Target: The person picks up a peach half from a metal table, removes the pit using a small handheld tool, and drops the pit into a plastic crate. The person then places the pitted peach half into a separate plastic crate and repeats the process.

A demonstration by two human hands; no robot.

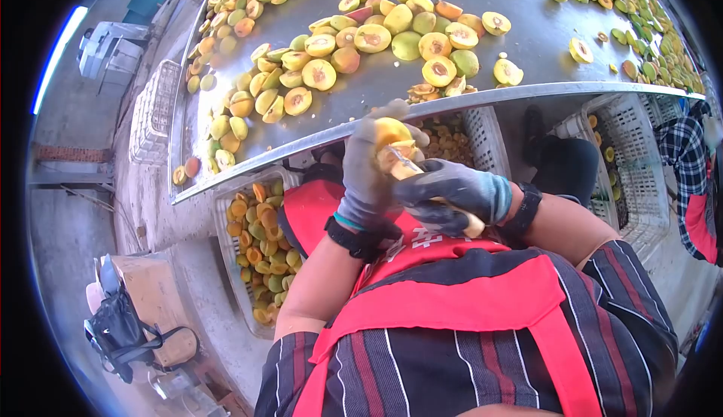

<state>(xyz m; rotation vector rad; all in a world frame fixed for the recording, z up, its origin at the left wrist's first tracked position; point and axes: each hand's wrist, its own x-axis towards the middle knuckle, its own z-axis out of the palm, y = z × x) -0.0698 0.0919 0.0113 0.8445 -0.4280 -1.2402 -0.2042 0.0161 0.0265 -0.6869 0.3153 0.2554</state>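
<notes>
My left hand [363,162], in a grey glove, is closed around a yellow peach half [392,131] just in front of the table edge. Gripped in my gloved right hand [456,189] is a wooden-handled pitting knife [473,226]. Its working end meets the fruit in my left hand; the exact shape of the metal tip is hard to make out. Beyond my hands, many halved peaches [373,38] lie in a heap on the metal table [316,127], some cut side up with brown hollows showing.
A crate [235,266] of peach halves stands below the table at left. Under the edge, another crate [486,142] holds brownish pieces. At right are a white crate [644,168] and a person in a checked sleeve [672,146]. A black backpack [124,330] rests beside a cardboard box [154,289].
</notes>
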